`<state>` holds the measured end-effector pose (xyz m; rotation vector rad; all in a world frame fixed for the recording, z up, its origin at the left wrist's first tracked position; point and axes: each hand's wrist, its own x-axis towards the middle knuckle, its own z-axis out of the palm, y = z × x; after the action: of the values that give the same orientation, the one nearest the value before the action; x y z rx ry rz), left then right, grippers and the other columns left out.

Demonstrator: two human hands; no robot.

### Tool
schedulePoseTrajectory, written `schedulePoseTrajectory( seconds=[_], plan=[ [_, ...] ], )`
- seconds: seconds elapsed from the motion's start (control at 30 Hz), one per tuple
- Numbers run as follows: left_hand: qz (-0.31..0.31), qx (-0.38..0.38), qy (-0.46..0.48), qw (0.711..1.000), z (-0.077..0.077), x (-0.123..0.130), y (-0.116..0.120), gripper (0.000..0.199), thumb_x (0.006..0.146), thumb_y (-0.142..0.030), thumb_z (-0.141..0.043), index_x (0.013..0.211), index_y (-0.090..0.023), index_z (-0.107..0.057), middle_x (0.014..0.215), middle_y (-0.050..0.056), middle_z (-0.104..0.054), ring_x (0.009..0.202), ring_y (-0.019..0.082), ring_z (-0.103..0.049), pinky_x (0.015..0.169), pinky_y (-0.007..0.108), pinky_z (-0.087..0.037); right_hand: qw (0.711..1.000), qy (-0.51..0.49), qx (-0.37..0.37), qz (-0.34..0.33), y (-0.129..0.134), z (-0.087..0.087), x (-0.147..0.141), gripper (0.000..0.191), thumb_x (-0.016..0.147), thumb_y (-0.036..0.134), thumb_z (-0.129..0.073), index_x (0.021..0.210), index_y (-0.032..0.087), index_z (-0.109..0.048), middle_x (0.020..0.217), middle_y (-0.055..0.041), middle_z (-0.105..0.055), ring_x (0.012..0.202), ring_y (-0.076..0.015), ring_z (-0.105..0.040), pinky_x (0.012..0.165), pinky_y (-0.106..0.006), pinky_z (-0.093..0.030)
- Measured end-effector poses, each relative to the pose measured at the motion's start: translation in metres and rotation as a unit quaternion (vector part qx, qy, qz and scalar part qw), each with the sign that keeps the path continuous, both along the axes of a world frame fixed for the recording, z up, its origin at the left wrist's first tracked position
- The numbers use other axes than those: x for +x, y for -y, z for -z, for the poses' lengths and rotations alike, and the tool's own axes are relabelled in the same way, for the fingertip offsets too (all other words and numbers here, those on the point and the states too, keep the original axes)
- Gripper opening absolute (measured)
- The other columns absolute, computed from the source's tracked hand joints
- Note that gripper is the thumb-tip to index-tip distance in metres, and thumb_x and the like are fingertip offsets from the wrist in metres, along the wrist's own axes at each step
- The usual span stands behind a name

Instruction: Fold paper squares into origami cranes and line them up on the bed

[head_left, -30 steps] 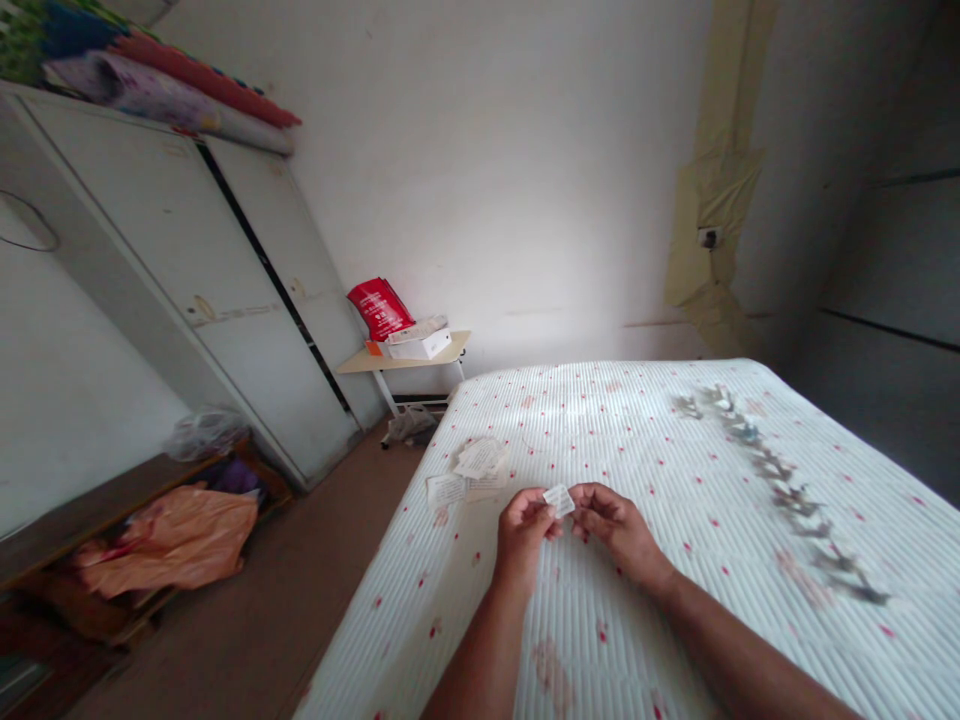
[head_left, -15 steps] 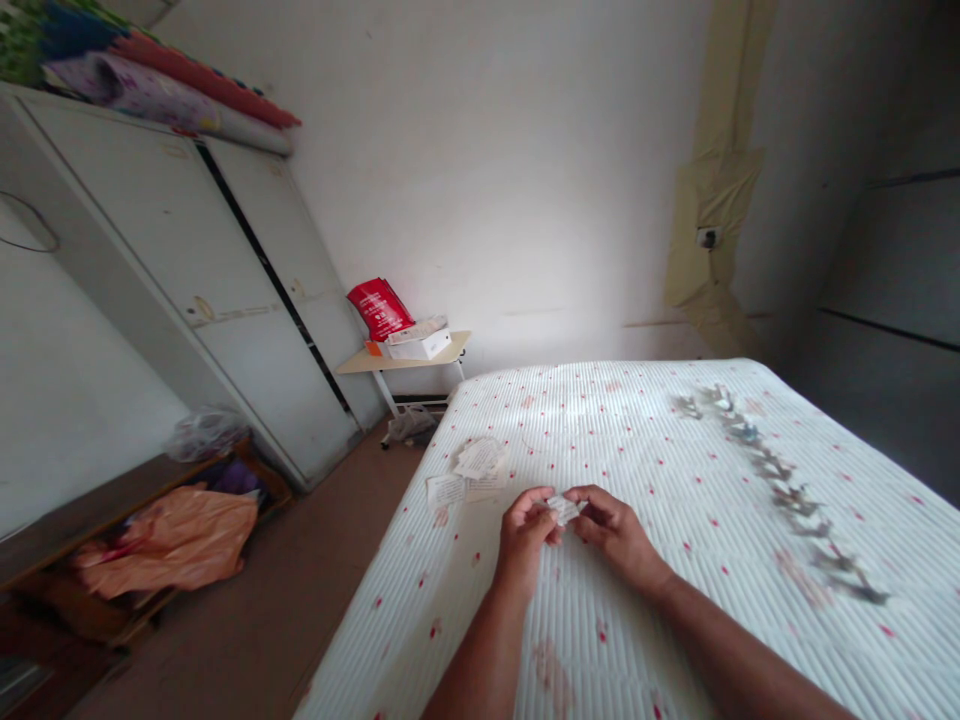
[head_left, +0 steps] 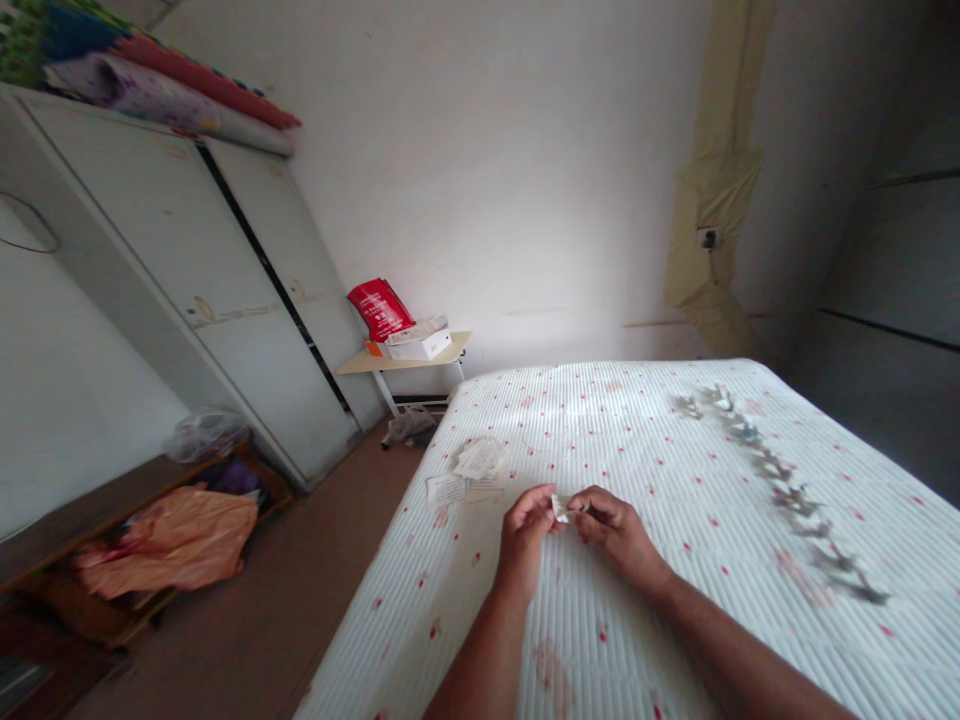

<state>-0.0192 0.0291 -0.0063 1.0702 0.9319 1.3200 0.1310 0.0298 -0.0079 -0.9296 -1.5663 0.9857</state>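
A small folded piece of printed paper [head_left: 561, 509] is pinched between my two hands, above the bed [head_left: 600, 440]. My left hand [head_left: 529, 525] grips its left side with thumb and fingers. On its right side, my right hand [head_left: 611, 530] is closed on the edge, the fingertips partly hiding it. Beyond my left hand lies a loose pile of printed paper sheets [head_left: 480, 460]. Over to the right, several small folded paper figures [head_left: 795, 500] stand in a slanting row, a little blurred.
A small side table [head_left: 360, 364] holds a white box [head_left: 420, 345] and a red bag [head_left: 380, 309] past the bed's far left corner. A grey cabinet [head_left: 240, 300] stands at left. An orange bag [head_left: 180, 540] sits on the low wooden shelf.
The paper has been turned or folded between my fingers and now shows a narrower shape. My right fingers have shifted slightly on it; the pile and the row have stayed put.
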Motion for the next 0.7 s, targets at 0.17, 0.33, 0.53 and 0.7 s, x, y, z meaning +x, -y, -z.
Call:
schedulePoseTrajectory(
  seconds=[0.17, 0.33, 0.53, 0.7],
  plan=[
    [-0.011, -0.005, 0.017, 1.0, -0.011, 0.004, 0.005, 0.037, 0.064, -0.023, -0.063, 0.099, -0.013, -0.063, 0.078, 0.004, -0.064, 0.065, 0.012, -0.056, 0.064, 0.024, -0.044, 0.999, -0.007, -0.038, 0.015, -0.001, 0.001, -0.001, 0.026, 0.078, 0.044, -0.056, 0.078, 0.018, -0.059, 0.068, -0.0003, -0.056, 0.055, -0.011, -0.049, 0.053, -0.024, -0.042],
    [-0.003, -0.006, 0.036, 0.999, -0.017, 0.006, 0.009, 0.042, 0.059, -0.021, -0.067, 0.1, -0.013, -0.062, 0.084, 0.005, -0.066, 0.078, 0.016, -0.059, 0.073, 0.026, -0.045, 0.999, -0.003, -0.039, 0.03, 0.0, -0.002, -0.002, 0.025, 0.076, 0.043, -0.058, 0.076, 0.019, -0.058, 0.065, 0.0009, -0.053, 0.052, -0.0103, -0.047, 0.051, -0.023, -0.04],
    [-0.028, 0.001, 0.01, 1.0, -0.013, 0.005, 0.007, 0.04, 0.057, -0.023, -0.07, 0.095, -0.013, -0.064, 0.083, 0.006, -0.067, 0.078, 0.018, -0.06, 0.073, 0.028, -0.046, 0.995, 0.08, 0.042, 0.039, 0.001, -0.002, 0.0, 0.017, 0.079, 0.036, -0.054, 0.076, 0.02, -0.06, 0.073, -0.0024, -0.059, 0.067, -0.0148, -0.055, 0.062, -0.026, -0.044],
    [-0.078, 0.044, -0.07, 0.993, -0.006, 0.003, 0.002, 0.023, 0.062, -0.019, -0.062, 0.084, -0.013, -0.066, 0.077, 0.004, -0.067, 0.072, 0.016, -0.059, 0.071, 0.026, -0.046, 0.987, 0.141, 0.038, 0.063, 0.003, 0.003, 0.0, 0.02, 0.076, 0.027, -0.056, 0.095, 0.021, -0.055, 0.066, 0.002, -0.056, 0.058, -0.0127, -0.053, 0.056, -0.024, -0.042]
  ],
)
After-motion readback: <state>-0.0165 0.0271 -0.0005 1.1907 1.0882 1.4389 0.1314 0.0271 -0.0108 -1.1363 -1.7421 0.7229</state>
